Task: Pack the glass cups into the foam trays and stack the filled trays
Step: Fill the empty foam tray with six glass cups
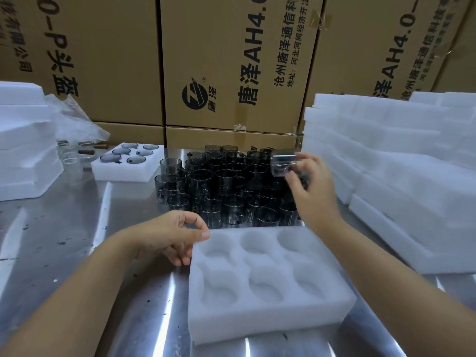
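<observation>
Nearest on the steel bench (77, 228) lies an empty foam tray (268, 279), its six pockets bare. The left hand (175, 235) reaches in from the left with its forearm low over the bench. Its thumb rests on the tray's far left corner and its fingers curl against the side wall, so it seems to pinch that corner, though the contact is hard to make out. Beyond the tray stands a crowd of dark glass cups (226, 186). Above their right edge the raised right hand (311, 181) has its fingers curled round one cup (283, 163), blurred and tipped sideways. Farther left sits a filled tray (127, 161). Foam stacks (386, 163) flank the bench, with cardboard boxes (231, 60) behind.
</observation>
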